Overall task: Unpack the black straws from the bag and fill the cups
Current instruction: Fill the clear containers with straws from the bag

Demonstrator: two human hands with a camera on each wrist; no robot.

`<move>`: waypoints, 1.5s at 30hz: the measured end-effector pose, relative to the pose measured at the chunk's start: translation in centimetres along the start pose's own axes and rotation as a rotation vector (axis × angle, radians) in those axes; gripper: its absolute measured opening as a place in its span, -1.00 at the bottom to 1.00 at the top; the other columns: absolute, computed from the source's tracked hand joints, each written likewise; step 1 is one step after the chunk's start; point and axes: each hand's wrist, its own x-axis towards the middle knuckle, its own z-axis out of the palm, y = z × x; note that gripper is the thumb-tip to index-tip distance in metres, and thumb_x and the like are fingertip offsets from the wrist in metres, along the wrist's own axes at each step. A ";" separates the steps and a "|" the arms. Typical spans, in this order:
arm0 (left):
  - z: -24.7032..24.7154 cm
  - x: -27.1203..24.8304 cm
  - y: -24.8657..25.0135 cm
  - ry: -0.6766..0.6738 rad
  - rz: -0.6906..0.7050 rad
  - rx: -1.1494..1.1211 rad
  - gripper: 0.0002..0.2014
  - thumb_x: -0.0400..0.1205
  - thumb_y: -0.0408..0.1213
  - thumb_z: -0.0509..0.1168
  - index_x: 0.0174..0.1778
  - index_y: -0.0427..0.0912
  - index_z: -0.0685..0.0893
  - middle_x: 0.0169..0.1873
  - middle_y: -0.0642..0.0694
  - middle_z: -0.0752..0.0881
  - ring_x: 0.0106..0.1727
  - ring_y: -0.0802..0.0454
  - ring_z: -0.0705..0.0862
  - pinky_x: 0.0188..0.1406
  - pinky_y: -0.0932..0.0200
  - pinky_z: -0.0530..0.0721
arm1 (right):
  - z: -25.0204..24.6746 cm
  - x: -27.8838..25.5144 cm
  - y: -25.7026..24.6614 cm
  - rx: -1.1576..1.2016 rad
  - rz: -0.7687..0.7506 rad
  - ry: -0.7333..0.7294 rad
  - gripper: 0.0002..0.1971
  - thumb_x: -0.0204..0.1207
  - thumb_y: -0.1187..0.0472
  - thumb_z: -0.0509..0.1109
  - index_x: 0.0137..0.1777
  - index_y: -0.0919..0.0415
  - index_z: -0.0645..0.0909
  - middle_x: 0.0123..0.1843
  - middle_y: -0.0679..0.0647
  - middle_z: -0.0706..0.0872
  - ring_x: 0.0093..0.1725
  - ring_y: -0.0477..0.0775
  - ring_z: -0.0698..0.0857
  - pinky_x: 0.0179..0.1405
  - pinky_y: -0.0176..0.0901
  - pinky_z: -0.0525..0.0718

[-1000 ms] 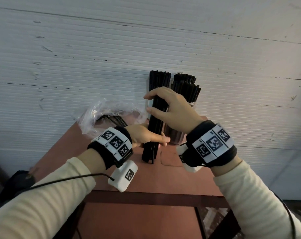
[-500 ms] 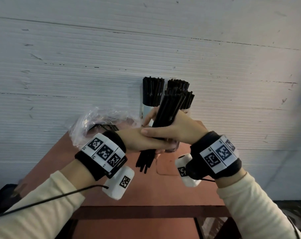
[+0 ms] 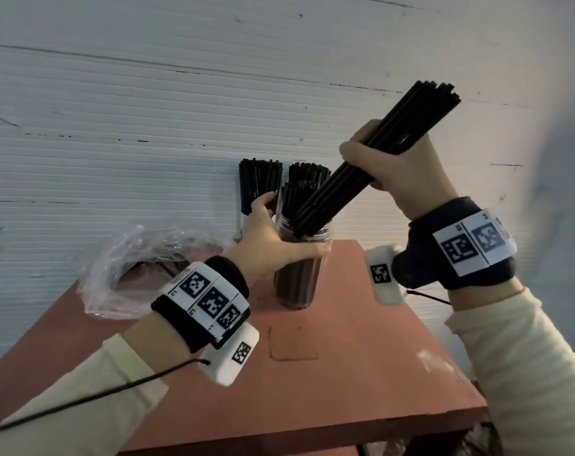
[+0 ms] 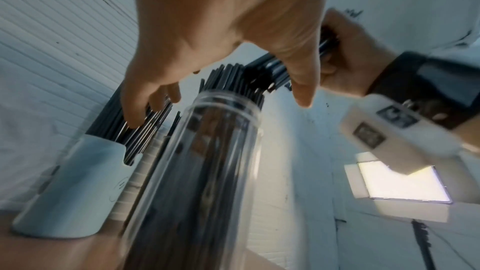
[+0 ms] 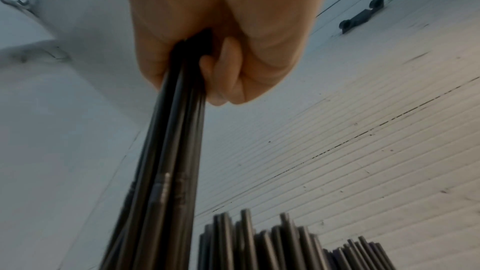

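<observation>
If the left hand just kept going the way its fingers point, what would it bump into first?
Probably the black straws standing in the white cup: the left hand reaches past the clear cup, and its fingertips look at or on those straws. Depth is unclear.

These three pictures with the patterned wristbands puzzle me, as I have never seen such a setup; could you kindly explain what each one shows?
No machine here: a person wears one camera on the head and one on each wrist. The head view looks down on a reddish table against a white wall. The right hand holds a bundle of black straws, tilted, its lower end in a clear jar already holding straws. The left hand is spread round the jar's top. Behind stands a white cup of straws, and a crumpled plastic bag lies to the left. The wrist views show each hand's grip from below.
</observation>
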 end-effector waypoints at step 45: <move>-0.5 4.2 -1.5 -0.167 -0.045 -0.029 -0.02 0.25 -0.10 0.65 0.56 -0.01 0.31 0.34 0.09 0.58 0.39 0.07 0.54 0.52 -0.04 0.43 | 1.9 6.4 3.5 -0.233 0.054 -0.145 -0.67 0.47 0.16 0.45 -0.18 0.50 0.55 -0.34 0.13 0.53 -0.40 -0.04 0.54 -0.41 -0.25 0.52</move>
